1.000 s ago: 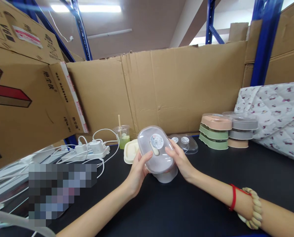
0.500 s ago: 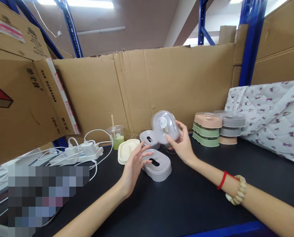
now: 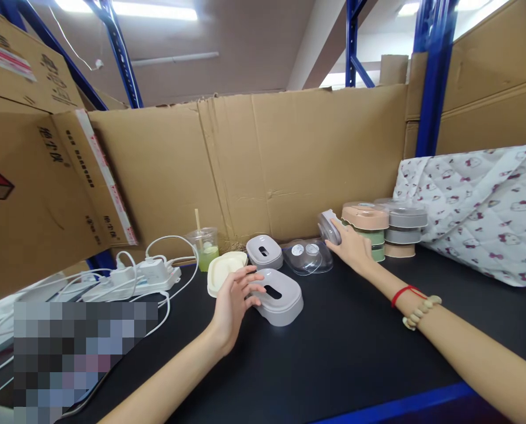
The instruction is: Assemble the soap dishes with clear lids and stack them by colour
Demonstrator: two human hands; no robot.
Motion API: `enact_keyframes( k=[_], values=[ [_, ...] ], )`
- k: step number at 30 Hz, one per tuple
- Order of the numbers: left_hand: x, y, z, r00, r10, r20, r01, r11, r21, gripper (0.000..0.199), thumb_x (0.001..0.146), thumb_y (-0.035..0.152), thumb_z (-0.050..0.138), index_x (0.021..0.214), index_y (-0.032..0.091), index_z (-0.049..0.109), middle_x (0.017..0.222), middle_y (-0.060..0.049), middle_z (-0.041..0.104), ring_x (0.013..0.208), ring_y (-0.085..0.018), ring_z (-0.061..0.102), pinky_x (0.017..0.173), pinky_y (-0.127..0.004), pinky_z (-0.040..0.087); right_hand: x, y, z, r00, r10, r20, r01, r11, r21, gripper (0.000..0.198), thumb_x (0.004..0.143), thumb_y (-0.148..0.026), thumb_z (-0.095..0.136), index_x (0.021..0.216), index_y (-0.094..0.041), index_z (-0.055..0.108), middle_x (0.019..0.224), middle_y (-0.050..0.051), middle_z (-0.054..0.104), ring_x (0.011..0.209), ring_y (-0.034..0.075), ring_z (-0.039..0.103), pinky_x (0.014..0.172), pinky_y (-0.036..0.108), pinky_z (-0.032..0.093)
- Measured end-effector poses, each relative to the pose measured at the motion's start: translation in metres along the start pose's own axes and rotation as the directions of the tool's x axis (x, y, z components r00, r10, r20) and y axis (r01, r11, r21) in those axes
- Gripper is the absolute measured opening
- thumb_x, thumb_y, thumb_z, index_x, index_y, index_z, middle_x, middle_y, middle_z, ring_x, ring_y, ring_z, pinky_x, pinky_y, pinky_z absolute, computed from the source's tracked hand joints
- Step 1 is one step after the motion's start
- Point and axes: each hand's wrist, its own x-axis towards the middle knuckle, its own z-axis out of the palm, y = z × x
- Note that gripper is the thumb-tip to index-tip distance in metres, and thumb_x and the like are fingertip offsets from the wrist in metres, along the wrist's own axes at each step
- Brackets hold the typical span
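Fingers [image 3: 253, 288] spread on left hand [image 3: 230, 305]; right hand [image 3: 353, 249] grips gray container [image 3: 326, 227]

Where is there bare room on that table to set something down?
Bare table shows between the left forearm and right forearm, nearer than the front grey cover, and between the right forearm and patterned bag. It's crowded farther back with clear lids, a cream piece and stacked covers, and at left with a power strip.

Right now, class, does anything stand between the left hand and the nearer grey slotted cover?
Nothing visible does: the left hand overlaps the left side of the grey cover in view, though touch is unclear. The cream piece lies farther back, not between them.
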Motion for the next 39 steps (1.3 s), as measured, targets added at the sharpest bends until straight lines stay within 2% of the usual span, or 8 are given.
enact_keyframes(
  k=[4, 8, 14, 19, 22, 30, 35, 39],
  values=[
    [0.000, -0.002, -0.001, 1.000, -0.009, 0.014, 0.008, 1.000, 0.012, 0.023, 0.077, 0.023, 0.038, 0.093, 0.010, 0.048, 0.075, -0.006, 0.056, 0.059, -0.013, 0.052, 0.048, -0.023, 0.038, -0.002, -0.002, 0.002, 0.993, 0.098, 0.062, -0.110, 0.964, 0.243, 0.053, 0.084, -0.040, 0.049, 0.133, -0.021, 0.041, 0.120, 0.009, 0.054, 0.109, 0.028, 0.052, 0.086, 0.038, 0.043],
    [0.001, -0.004, -0.001, 1.000, -0.016, 0.013, 0.016, 1.000, 0.015, 0.024, 0.076, 0.025, 0.037, 0.091, 0.010, 0.048, 0.074, -0.005, 0.054, 0.058, -0.013, 0.050, 0.048, -0.023, 0.037, -0.002, -0.004, 0.008, 0.963, 0.170, 0.208, -0.250, 0.853, 0.458, 0.054, 0.087, -0.042, 0.042, 0.135, -0.018, 0.035, 0.130, 0.011, 0.045, 0.082, 0.020, 0.062, 0.062, 0.030, 0.051],
    [0.001, -0.005, -0.001, 0.999, -0.022, 0.024, 0.022, 0.999, 0.028, 0.023, 0.074, 0.024, 0.039, 0.090, 0.011, 0.048, 0.074, -0.004, 0.054, 0.057, -0.012, 0.049, 0.047, -0.022, 0.036, 0.000, -0.006, 0.013, 0.919, 0.219, 0.327, -0.342, 0.855, 0.390, 0.056, 0.091, -0.041, 0.031, 0.128, -0.001, 0.037, 0.118, 0.025, 0.048, 0.069, 0.018, 0.063, 0.050, 0.028, 0.050],
    [0.003, -0.008, -0.004, 0.999, 0.021, 0.040, -0.023, 0.997, 0.074, 0.031, 0.063, 0.032, 0.048, 0.088, 0.013, 0.047, 0.075, -0.003, 0.053, 0.060, -0.012, 0.049, 0.049, -0.023, 0.036, -0.007, -0.009, 0.004, 0.972, 0.152, 0.177, -0.188, 0.959, 0.213, 0.044, 0.090, -0.028, 0.039, 0.128, -0.007, 0.042, 0.125, 0.022, 0.041, 0.106, 0.033, 0.053, 0.087, 0.042, 0.042],
    [0.006, -0.012, -0.007, 0.987, 0.149, 0.059, -0.158, 0.958, 0.237, 0.035, 0.058, 0.038, 0.051, 0.084, 0.015, 0.049, 0.077, -0.003, 0.053, 0.066, -0.013, 0.048, 0.055, -0.024, 0.037, -0.011, -0.012, -0.001, 0.994, -0.016, 0.113, 0.013, 0.999, 0.030, 0.040, 0.088, -0.036, 0.043, 0.122, -0.017, 0.051, 0.125, 0.013, 0.045, 0.101, 0.031, 0.056, 0.084, 0.039, 0.042],
    [0.015, -0.013, -0.015, 0.913, 0.389, 0.122, -0.341, 0.562, 0.753, 0.023, 0.067, 0.026, 0.051, 0.088, 0.021, 0.060, 0.110, -0.005, 0.056, 0.112, -0.023, 0.043, 0.097, -0.040, 0.027, -0.013, -0.014, 0.000, 0.971, -0.129, 0.200, 0.171, 0.963, -0.210, 0.034, 0.086, -0.028, 0.047, 0.116, -0.017, 0.057, 0.119, 0.011, 0.052, 0.098, 0.024, 0.057, 0.074, 0.029, 0.043],
    [0.020, -0.012, -0.016, 0.922, 0.381, 0.077, -0.302, 0.576, 0.760, 0.025, 0.071, 0.019, 0.055, 0.095, 0.019, 0.059, 0.117, -0.008, 0.054, 0.120, -0.024, 0.040, 0.103, -0.038, 0.022, -0.015, -0.016, 0.000, 0.979, -0.151, 0.138, 0.174, 0.970, -0.169, 0.036, 0.087, -0.021, 0.042, 0.121, -0.019, 0.053, 0.123, 0.010, 0.049, 0.094, 0.023, 0.058, 0.071, 0.030, 0.043],
    [0.025, -0.009, -0.021, 0.931, 0.364, 0.020, -0.216, 0.507, 0.834, 0.036, 0.076, 0.020, 0.053, 0.112, 0.017, 0.053, 0.127, -0.011, 0.046, 0.126, -0.025, 0.032, 0.105, -0.039, 0.017, -0.025, -0.030, 0.001, 0.921, -0.390, -0.005, 0.386, 0.910, 0.152, 0.030, 0.088, -0.031, 0.041, 0.112, -0.022, 0.058, 0.115, 0.005, 0.054, 0.084, 0.018, 0.060, 0.068, 0.029, 0.044]
  ],
)
